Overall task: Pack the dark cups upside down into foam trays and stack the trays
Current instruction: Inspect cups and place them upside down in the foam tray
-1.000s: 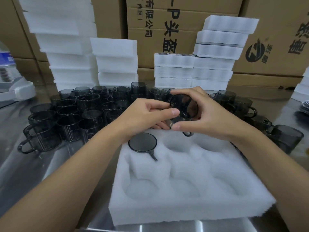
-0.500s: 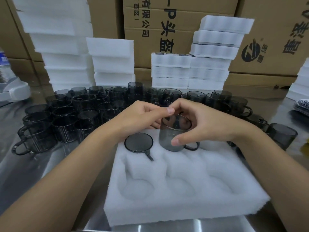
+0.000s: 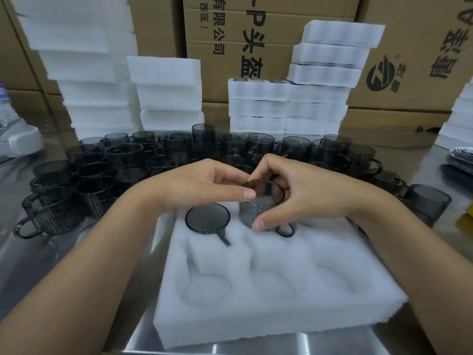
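- The right hand [image 3: 307, 193] held a dark cup [image 3: 265, 201] upside down, with the thumb pressed on its near wall and the fingers curled over the far side of the upturned base.
- The left hand [image 3: 204, 185] met the same cup from the other side. Its thumb tip lay against the base rim and its forefinger was curled just above, a narrow pinch.
- That cup stood mouth down in the middle pocket of the far row of the foam tray [image 3: 268, 311]. Most of its wall was above the foam, and its handle pointed towards the tray's near right.
- A second cup [image 3: 207, 217] sat base up in the far left pocket of the tray, sunk level with the foam.
- The tray's three near pockets held nothing.
- Beyond and left of the tray, many loose cups [image 3: 128, 160] crowded the table [image 3: 51, 252].
- Behind them rose stacks of foam trays [image 3: 289, 106] and cardboard boxes [image 3: 256, 34].
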`<act>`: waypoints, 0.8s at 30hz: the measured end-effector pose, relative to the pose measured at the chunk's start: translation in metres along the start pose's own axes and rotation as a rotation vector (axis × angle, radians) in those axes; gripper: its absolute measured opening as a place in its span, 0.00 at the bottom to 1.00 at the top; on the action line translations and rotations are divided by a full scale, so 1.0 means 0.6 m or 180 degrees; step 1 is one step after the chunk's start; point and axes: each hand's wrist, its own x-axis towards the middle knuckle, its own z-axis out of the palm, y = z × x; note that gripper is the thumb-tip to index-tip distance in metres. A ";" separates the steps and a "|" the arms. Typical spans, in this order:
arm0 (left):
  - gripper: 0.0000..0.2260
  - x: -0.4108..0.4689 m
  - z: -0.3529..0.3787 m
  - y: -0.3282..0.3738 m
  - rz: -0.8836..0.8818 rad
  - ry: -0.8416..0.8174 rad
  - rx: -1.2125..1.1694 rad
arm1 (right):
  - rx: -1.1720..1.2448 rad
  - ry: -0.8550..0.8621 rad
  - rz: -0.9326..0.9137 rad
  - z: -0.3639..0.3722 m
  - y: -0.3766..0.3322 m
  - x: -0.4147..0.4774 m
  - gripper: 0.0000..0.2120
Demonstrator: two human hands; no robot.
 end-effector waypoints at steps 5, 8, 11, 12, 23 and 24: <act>0.21 0.002 0.000 -0.004 -0.0046 -0.0084 -0.0002 | -0.0419 0.0114 0.0035 0.003 0.000 0.000 0.31; 0.21 0.003 0.000 -0.004 -0.0070 -0.0126 0.0043 | -0.0447 0.0101 -0.0033 0.003 0.004 0.004 0.32; 0.22 0.002 -0.001 -0.002 -0.0086 -0.0152 0.0036 | -0.0239 0.0027 -0.0037 -0.004 0.015 0.006 0.29; 0.22 0.002 -0.002 -0.001 -0.0083 -0.0162 0.0040 | -0.0113 0.0040 -0.0078 -0.006 0.020 0.004 0.26; 0.34 0.005 -0.003 -0.004 -0.0257 -0.0069 0.0026 | -0.0662 0.1369 0.0344 0.025 0.040 -0.007 0.22; 0.36 0.006 -0.003 -0.005 -0.0270 -0.0067 0.0033 | -0.0683 0.1405 0.0401 0.025 0.042 -0.007 0.23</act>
